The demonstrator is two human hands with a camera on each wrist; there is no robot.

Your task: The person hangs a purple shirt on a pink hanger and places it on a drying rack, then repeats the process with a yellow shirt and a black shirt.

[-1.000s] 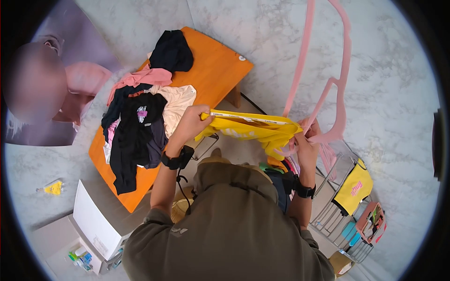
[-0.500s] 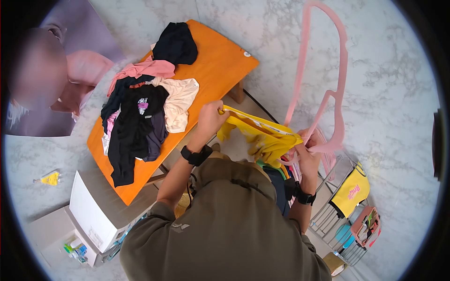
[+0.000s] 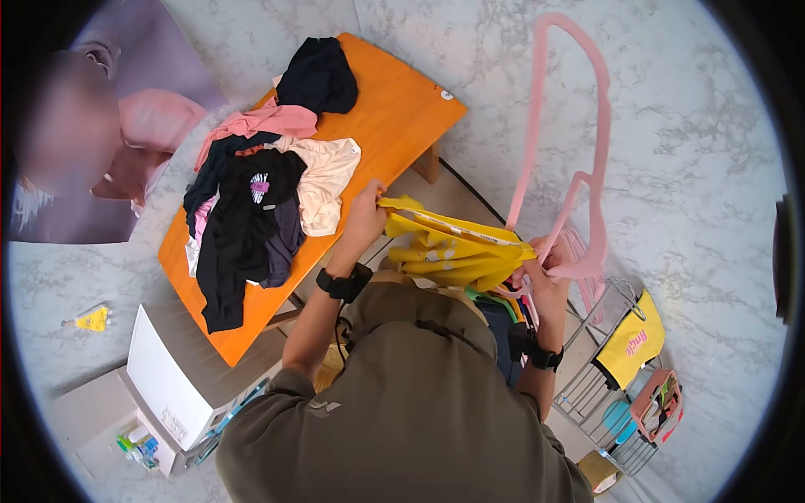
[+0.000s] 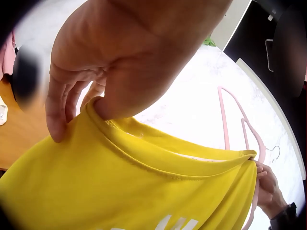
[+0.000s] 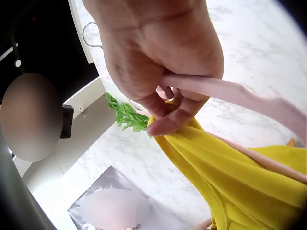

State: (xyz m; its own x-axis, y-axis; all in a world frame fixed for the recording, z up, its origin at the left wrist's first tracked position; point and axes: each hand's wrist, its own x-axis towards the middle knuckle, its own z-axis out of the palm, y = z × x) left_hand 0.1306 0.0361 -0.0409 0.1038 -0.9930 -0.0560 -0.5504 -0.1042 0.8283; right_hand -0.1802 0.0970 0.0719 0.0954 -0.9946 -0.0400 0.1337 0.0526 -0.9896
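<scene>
A yellow T-shirt (image 3: 453,264) with white print is stretched between both hands, its neckline facing up. My left hand (image 3: 365,222) pinches one end of the collar between thumb and fingers, as the left wrist view shows close up. My right hand (image 3: 547,272) pinches the other end of the collar. A pink clothes hanger (image 3: 602,159) passes through the right hand's grip; in the right wrist view its arm (image 5: 206,86) crosses the palm. Part of the hanger lies behind the yellow cloth (image 5: 240,177).
An orange table (image 3: 394,109) at the left bears a pile of clothes, with a black garment (image 3: 243,226) on top. More pink hangers (image 3: 587,289) hang by a metal rack (image 3: 579,381) at the right. A white box lid (image 3: 172,369) is at lower left.
My left hand moved up and right, then slightly back, so the collar slopes more toward the right hand. The hanger came lower in view, its far end now showing. Both grips stay.
</scene>
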